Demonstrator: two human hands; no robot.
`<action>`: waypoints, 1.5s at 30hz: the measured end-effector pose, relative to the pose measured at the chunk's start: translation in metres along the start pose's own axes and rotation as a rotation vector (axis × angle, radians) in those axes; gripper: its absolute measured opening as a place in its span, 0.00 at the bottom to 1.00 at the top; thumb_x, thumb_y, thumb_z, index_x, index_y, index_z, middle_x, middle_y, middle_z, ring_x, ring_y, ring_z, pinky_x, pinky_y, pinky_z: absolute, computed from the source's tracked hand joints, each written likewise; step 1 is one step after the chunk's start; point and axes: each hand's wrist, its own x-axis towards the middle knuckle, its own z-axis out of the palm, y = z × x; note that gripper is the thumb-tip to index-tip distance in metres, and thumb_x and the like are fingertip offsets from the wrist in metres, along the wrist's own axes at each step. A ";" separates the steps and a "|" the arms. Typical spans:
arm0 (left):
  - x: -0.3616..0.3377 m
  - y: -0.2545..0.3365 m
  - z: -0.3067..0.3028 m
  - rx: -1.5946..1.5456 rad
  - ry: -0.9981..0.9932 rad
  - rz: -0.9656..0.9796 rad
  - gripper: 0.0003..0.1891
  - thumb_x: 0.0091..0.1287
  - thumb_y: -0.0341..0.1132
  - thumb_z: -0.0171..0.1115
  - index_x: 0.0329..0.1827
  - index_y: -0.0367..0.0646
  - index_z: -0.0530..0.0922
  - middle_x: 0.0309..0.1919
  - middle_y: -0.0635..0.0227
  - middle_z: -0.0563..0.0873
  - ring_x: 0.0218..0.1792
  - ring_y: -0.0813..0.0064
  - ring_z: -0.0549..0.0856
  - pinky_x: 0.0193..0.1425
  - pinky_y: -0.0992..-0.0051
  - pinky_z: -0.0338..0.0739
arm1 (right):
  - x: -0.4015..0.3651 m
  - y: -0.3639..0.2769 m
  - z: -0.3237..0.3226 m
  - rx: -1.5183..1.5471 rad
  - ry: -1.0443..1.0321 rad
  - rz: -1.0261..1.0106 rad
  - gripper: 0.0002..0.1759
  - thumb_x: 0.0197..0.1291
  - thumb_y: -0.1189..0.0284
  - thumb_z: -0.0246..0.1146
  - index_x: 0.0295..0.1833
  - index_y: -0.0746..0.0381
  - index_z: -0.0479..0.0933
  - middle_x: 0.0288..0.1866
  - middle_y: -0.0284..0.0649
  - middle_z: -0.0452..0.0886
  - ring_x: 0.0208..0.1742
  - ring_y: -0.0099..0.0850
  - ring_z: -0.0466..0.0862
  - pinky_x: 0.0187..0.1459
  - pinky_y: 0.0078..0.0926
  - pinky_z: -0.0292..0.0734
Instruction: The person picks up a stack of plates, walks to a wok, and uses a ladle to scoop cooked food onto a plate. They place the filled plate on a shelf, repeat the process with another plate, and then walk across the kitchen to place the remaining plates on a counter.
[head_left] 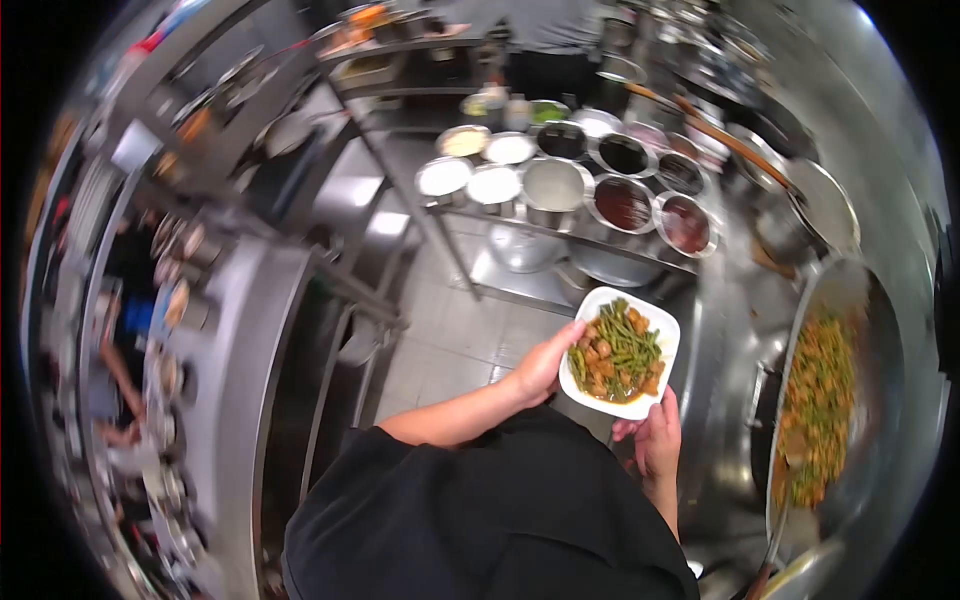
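A white square dish is held in front of my chest between both hands. In it lie cut green beans with browned chunks in a brown sauce. My left hand grips the dish's left side, its thumb over the rim. At the lower right corner, my right hand has its fingers closed against the dish, partly hidden beneath it. To the right sits a wok with a mix of green and orange-brown food and a long-handled utensil.
Ahead, a shelf carries several round metal containers of sauces and seasonings. A wooden-handled utensil rests by a large pot. A steel counter runs along the left. One person stands beyond the containers; another person's arm shows at left.
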 end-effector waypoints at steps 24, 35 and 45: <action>-0.316 0.171 -0.328 0.537 0.920 0.718 0.15 0.79 0.41 0.53 0.50 0.38 0.81 0.44 0.67 0.86 0.46 0.77 0.84 0.49 0.74 0.81 | 0.152 0.150 0.374 -0.069 -0.446 0.274 0.18 0.67 0.74 0.53 0.61 0.67 0.67 0.46 0.47 0.83 0.34 0.36 0.85 0.34 0.34 0.85; -0.406 0.225 -0.402 0.485 1.204 0.683 0.20 0.80 0.44 0.49 0.40 0.36 0.81 0.41 0.65 0.87 0.42 0.77 0.85 0.47 0.75 0.80 | 0.313 0.224 0.554 -0.098 -0.476 0.186 0.16 0.69 0.74 0.54 0.60 0.66 0.68 0.47 0.45 0.83 0.36 0.35 0.86 0.36 0.33 0.86; -0.407 0.181 -0.417 0.226 1.563 0.579 0.20 0.79 0.47 0.50 0.45 0.36 0.79 0.41 0.62 0.87 0.41 0.71 0.87 0.41 0.73 0.82 | 0.422 0.292 0.681 -0.091 -0.642 0.287 0.15 0.70 0.74 0.54 0.59 0.67 0.67 0.44 0.47 0.83 0.34 0.35 0.86 0.33 0.33 0.86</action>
